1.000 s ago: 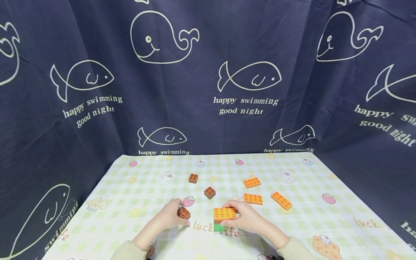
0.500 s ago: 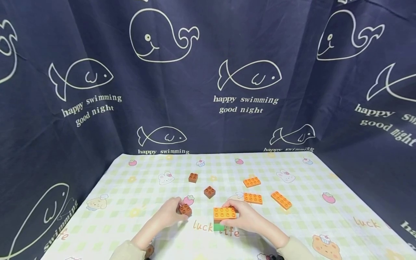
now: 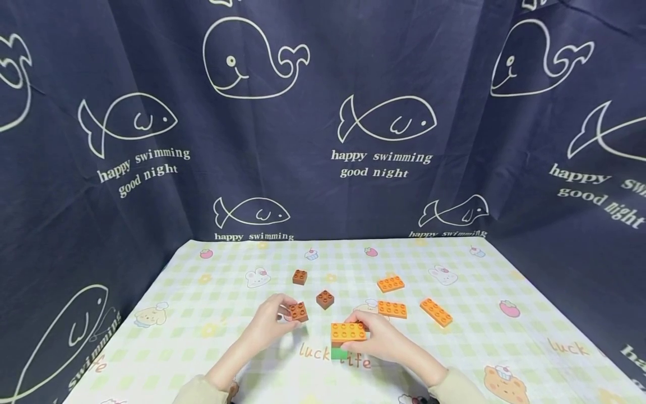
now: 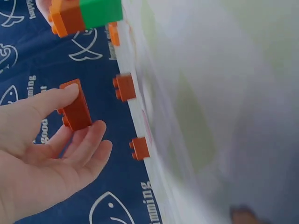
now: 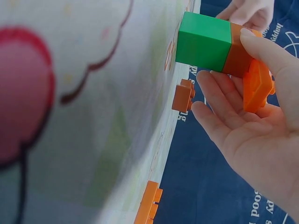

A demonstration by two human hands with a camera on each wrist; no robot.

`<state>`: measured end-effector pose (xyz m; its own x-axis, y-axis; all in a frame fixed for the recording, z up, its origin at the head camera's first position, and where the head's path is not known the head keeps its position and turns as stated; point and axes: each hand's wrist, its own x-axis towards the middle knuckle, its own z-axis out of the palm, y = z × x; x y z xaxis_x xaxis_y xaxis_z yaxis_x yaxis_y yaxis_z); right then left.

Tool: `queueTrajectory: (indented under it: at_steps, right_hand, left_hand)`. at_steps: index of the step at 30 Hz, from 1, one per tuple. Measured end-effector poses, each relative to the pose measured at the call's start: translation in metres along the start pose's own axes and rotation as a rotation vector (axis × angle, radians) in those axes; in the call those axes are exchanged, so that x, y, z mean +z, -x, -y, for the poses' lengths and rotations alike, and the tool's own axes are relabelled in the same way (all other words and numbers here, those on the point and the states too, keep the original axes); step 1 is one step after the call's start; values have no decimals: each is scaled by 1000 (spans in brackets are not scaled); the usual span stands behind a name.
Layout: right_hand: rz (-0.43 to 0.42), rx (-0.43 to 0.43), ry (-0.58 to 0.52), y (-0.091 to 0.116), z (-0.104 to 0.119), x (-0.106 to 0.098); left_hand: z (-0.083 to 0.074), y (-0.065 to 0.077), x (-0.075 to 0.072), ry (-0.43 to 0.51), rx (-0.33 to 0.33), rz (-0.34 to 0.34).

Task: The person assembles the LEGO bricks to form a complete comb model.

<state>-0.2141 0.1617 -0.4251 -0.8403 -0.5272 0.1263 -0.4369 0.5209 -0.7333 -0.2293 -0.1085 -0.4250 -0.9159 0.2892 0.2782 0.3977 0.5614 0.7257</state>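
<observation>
My left hand (image 3: 270,325) pinches a square brown toy brick (image 3: 298,311) between thumb and fingertips. In the left wrist view this brick (image 4: 77,109) is clear of the tabletop, its studs turned toward the palm side. My right hand (image 3: 386,334) grips a small stack from its right side. The stack has a green brick (image 5: 204,42) at the bottom, a brown brick (image 5: 237,56) in the middle and an orange eight-stud plate (image 3: 348,331) on top. In the right wrist view, the orange plate (image 5: 258,86) juts out past the brown layer toward the palm.
Two loose brown bricks (image 3: 325,299) (image 3: 300,276) lie beyond the hands. Another brown brick (image 5: 183,95) stands near the right fingers. Three orange plates (image 3: 392,309) (image 3: 391,284) (image 3: 436,312) lie to the right on the checked tablecloth (image 3: 217,280). A dark blue curtain (image 3: 313,129) surrounds the table.
My left hand has moved forward and to the right, raising the brown brick it holds. The right hand and its stack stay in place.
</observation>
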Motion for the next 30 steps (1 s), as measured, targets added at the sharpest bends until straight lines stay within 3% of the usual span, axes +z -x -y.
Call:
queueTrajectory:
  at_steps: [5,15,30]
  right_hand:
    - [-6,-2,14,0,0,0]
    - [-20,-23,18,0,-1,1]
    - [-21,-47,35,0,-2,1]
  left_hand:
    - [-11,1,4,22,55,-14]
    - [-28,3,7,61,75,12]
    - [-42,5,19,122,122,55]
